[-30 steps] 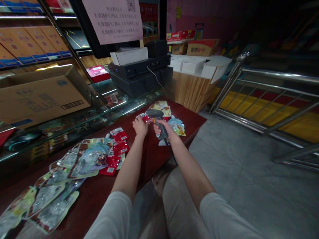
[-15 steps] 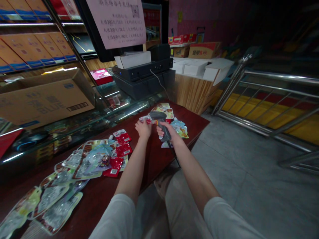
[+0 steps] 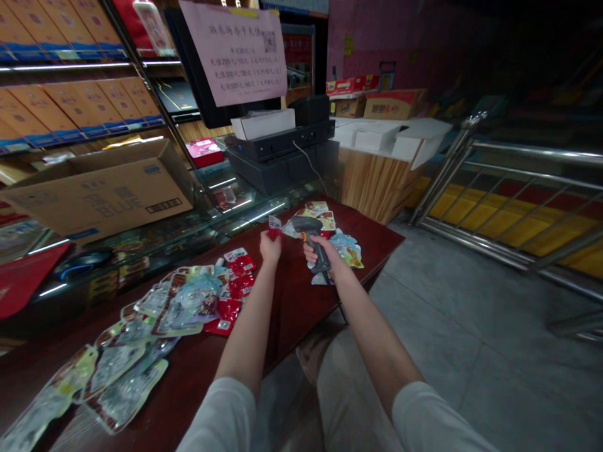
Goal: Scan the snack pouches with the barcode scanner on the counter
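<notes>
My right hand [image 3: 321,252] is wrapped round the grip of a dark handheld barcode scanner [image 3: 308,225], its head pointing left. Just left of it, my left hand [image 3: 270,247] grips a small red snack packet [image 3: 274,227] whose pale top faces up. Behind and right of the scanner lie yellowish packets [image 3: 326,216] and light-blue packets [image 3: 348,248]. Several red packets [image 3: 241,284] rest left of my left forearm. Beside them, a long spread of clear-fronted pouches [image 3: 160,307] reaches to the near left of the dark red table [image 3: 282,314].
A glass counter [image 3: 249,213] runs along the table's far side, bearing an open cardboard box [image 3: 117,194], a mouse [image 3: 85,263] and a black cash drawer [image 3: 277,166]. A monitor [image 3: 188,69] carries a paper sign. To the right stands a metal railing [image 3: 518,220].
My left hand has drawn slightly away from the scanner, and the red packet now stands more upright in it. The scanner stays in my right hand. The whole view has shifted a little.
</notes>
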